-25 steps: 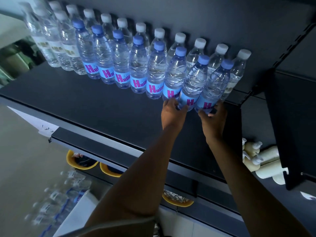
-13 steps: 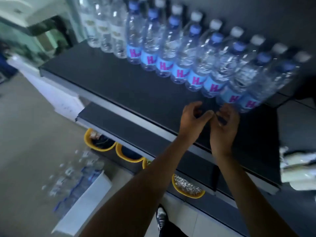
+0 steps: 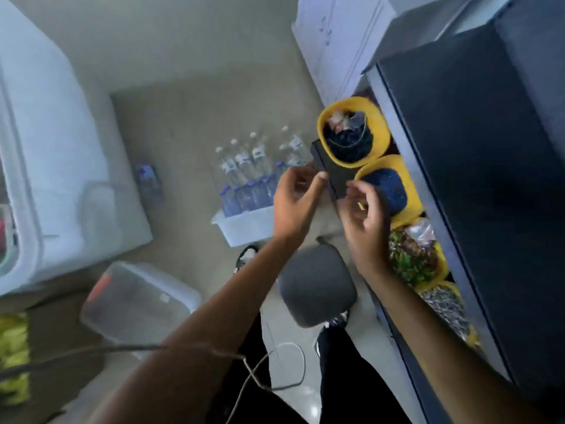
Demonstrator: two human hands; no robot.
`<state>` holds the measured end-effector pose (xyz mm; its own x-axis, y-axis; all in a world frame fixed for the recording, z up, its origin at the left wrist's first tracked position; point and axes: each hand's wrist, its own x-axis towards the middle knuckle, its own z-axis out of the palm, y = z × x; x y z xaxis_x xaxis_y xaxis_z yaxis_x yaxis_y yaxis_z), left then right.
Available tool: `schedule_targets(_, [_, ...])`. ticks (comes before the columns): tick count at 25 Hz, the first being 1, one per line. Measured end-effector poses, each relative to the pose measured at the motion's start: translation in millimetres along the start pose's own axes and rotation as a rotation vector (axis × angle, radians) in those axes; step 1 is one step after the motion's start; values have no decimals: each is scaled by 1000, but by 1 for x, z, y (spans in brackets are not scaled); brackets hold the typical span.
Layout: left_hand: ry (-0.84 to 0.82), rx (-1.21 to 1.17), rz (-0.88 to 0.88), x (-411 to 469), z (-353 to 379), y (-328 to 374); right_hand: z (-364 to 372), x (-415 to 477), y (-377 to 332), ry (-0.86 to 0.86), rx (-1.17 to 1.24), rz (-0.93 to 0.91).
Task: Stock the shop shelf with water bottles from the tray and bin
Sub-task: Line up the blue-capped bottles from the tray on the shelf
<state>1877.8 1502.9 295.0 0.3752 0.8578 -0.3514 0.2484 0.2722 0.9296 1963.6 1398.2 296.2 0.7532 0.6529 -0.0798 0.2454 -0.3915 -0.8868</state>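
Change: hands have left the shelf (image 3: 474, 154); gaze now on floor.
Left hand (image 3: 295, 203): loosely curled, empty.
Right hand (image 3: 365, 221): same.
Bottles (image 3: 244, 169): standing in tray (image 3: 241, 229), on floor.
Meaning: likely next pickup.

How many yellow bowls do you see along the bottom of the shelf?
4, in a row under the shelf: farthest bowl, dark contents; second bowl, blue contents; third bowl, green-brown mix; nearest bowl, seeds. More may be hidden.
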Motion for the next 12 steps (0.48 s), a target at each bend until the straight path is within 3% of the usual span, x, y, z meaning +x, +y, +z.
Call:
schedule_targets(4, [123, 195, -197, 86, -81, -131, 122, 30, 92, -199, -184, 61])
schedule_targets(12, [-45, 690, -312, 225, -150, -364, 324, 117, 255, -619, -636, 61])
